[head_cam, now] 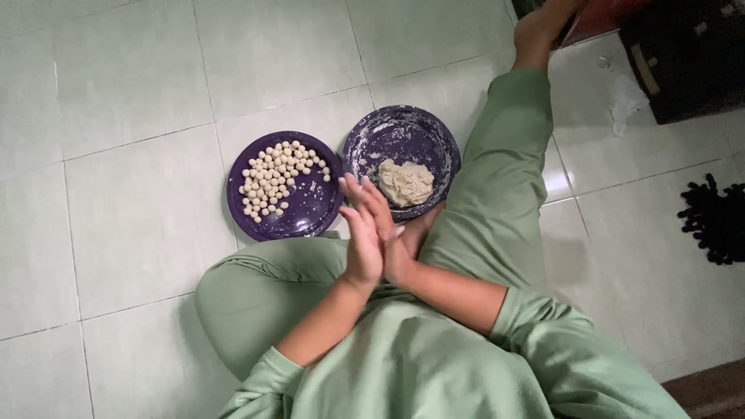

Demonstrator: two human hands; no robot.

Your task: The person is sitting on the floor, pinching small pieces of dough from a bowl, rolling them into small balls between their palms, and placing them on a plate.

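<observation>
Pressing together: left hand (362, 237) and right hand (401, 252), palm to palm, fingers stretched flat and pointing away from the body, held above the lap.
Grip state: neither hand curled into a fist; contents between the palms hidden, cannot tell whether anything is held.
Right hand visibility: mostly covered by the left hand; only the fingertips and the heel near the wrist exposed.
Nearest item: round dark purple plate dusted with flour (434, 147) on the pale green tiled floor (132, 225), just beyond the fingertips, carrying a pale beige lump of dough (406, 183) toward its near side.
Second plate: round dark purple plate (310, 209) to the left, rim touching or nearly touching the floured one, bearing a cluster of small pale dough balls (273, 178); exact count hard to make out.
Posture: seated on the floor in light green clothing (481, 194), one leg stretched forward, bare foot (541, 27) cut off at the top edge.
Upper right corner: dark boxy object (687, 58), cropped, unidentifiable; crumpled white scrap (623, 101) beside it.
Right edge: black tufted item (718, 221), partly out of frame.
</observation>
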